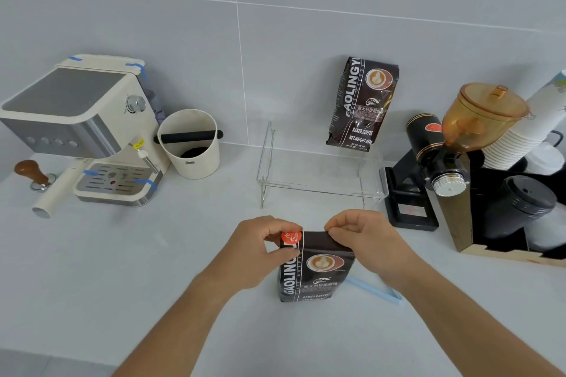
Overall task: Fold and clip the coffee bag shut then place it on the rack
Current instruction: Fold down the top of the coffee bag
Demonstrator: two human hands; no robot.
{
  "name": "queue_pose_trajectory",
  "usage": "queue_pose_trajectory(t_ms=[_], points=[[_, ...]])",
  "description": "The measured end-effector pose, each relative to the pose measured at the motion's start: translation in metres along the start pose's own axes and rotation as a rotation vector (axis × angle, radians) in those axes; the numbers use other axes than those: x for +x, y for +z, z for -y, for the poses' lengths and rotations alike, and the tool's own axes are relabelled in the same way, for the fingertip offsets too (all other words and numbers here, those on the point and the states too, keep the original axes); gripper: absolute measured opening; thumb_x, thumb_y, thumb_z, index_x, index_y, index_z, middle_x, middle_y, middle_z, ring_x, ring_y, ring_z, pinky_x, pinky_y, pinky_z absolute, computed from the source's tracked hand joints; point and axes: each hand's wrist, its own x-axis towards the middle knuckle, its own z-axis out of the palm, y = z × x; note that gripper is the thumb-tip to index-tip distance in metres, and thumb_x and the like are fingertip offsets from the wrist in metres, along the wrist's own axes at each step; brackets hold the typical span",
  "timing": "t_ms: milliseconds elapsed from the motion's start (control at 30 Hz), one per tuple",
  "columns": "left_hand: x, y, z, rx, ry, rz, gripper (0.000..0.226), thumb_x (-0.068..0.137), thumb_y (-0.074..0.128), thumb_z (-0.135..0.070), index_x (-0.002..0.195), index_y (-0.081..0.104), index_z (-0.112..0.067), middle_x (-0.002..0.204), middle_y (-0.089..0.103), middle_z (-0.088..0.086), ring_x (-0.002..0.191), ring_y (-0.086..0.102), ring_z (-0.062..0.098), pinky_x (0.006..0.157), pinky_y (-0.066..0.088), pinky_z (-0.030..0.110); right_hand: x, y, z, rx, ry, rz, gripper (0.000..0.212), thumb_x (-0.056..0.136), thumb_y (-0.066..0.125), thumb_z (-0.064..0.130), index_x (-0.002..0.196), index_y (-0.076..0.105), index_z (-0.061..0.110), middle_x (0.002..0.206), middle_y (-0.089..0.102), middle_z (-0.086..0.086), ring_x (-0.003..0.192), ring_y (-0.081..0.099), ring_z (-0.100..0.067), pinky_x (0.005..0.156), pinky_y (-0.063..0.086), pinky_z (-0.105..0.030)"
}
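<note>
A: Head view. The coffee bag (315,266) is stood upright on the tabletop (153,269); its top edge is pinched by the left hand (260,251) and right hand (364,242), fingers clamped on both corners. Folding is judged to be in hand.

B: Noted. The clip (375,289) is seen just beside the bag, unused; clipping is called for next. The rack (321,174) is left open beside a second bag (363,104); the grinder (435,156) crowds its right edge.

Single head cam, wide-angle, looks fwd and down, close over the counter (128,269) toward the tiled wall (183,24)
</note>
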Motion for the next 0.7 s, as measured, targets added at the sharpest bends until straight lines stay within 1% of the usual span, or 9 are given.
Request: queue_pose_trajectory(t_ms=[67,133,200,267,367,433,500,600,700], points=[[0.0,0.0,0.003,0.069,0.013,0.022,0.03,0.08,0.077,-0.019,0.1,0.071,-0.04,0.089,0.066,-0.012,0.087,0.063,0.0,0.074,0.045,0.005,0.0,-0.002,-0.001,-0.037,-0.009,0.06,0.017,0.086,0.067,0.005,0.075,0.074,0.016,0.066,0.076,0.005,0.059,0.068,-0.006,0.052,0.052,-0.012],[0.0,-0.001,0.005,0.145,0.032,0.029,0.02,0.083,0.073,-0.024,0.102,0.074,-0.032,0.085,0.061,-0.011,0.085,0.061,0.0,0.068,0.042,0.005,-0.001,-0.007,-0.005,-0.177,-0.069,0.154,0.008,0.081,0.075,0.014,0.083,0.075,0.021,0.078,0.078,0.007,0.07,0.071,-0.005,0.063,0.055,-0.013],[-0.001,-0.001,0.007,0.157,0.048,0.031,0.014,0.086,0.071,-0.024,0.098,0.076,-0.028,0.083,0.057,-0.011,0.083,0.059,-0.001,0.063,0.04,0.005,-0.003,-0.012,-0.009,-0.439,-0.187,0.198,0.015,0.078,0.076,0.021,0.09,0.074,0.028,0.085,0.076,0.012,0.08,0.068,-0.001,0.071,0.052,-0.012],[-0.001,0.0,0.008,0.13,0.059,0.039,0.01,0.086,0.07,-0.022,0.094,0.077,-0.026,0.084,0.06,-0.01,0.083,0.06,0.002,0.061,0.039,0.004,-0.004,-0.013,-0.014,-0.555,-0.336,0.173,0.014,0.081,0.074,0.02,0.092,0.076,0.03,0.082,0.072,0.015,0.08,0.064,0.001,0.07,0.046,-0.009],[-0.001,0.0,0.01,0.093,0.081,0.049,0.01,0.086,0.071,-0.018,0.092,0.077,-0.024,0.086,0.07,-0.012,0.084,0.066,0.004,0.065,0.041,0.004,-0.007,-0.014,-0.021,-0.544,-0.426,0.085,0.014,0.082,0.075,0.018,0.086,0.076,0.031,0.07,0.071,0.016,0.068,0.063,-0.004,0.059,0.044,-0.01],[-0.001,-0.001,0.01,0.073,0.087,0.05,0.01,0.085,0.072,-0.016,0.091,0.078,-0.022,0.084,0.073,-0.012,0.082,0.068,0.004,0.068,0.045,0.008,-0.008,-0.018,-0.024,-0.525,-0.451,0.062,0.015,0.082,0.075,0.019,0.085,0.075,0.033,0.074,0.074,0.016,0.058,0.063,-0.008,0.052,0.047,-0.018],[0.0,-0.001,0.012,0.057,0.081,0.046,0.01,0.085,0.073,-0.014,0.089,0.079,-0.021,0.083,0.075,-0.01,0.082,0.069,0.005,0.071,0.05,0.014,-0.008,-0.024,-0.026,-0.562,-0.529,0.102,0.014,0.086,0.072,0.017,0.095,0.076,0.028,0.081,0.077,0.014,0.063,0.067,-0.007,0.057,0.052,-0.023],[0.002,-0.002,0.014,0.047,0.067,0.049,0.011,0.085,0.073,-0.014,0.087,0.078,-0.022,0.082,0.075,-0.01,0.082,0.069,0.006,0.069,0.052,0.018,-0.006,-0.03,-0.027,-0.634,-0.622,0.165,0.019,0.091,0.066,0.016,0.107,0.074,0.022,0.092,0.079,0.009,0.074,0.073,-0.012,0.064,0.056,-0.03],[0.004,-0.001,0.014,0.056,0.075,0.082,0.011,0.085,0.072,-0.015,0.086,0.078,-0.025,0.09,0.073,-0.015,0.084,0.069,0.005,0.067,0.05,0.015,-0.007,-0.035,-0.032,-0.512,-0.563,0.069,0.016,0.084,0.073,0.012,0.096,0.079,0.021,0.085,0.079,0.012,0.072,0.072,-0.007,0.063,0.058,-0.029]])
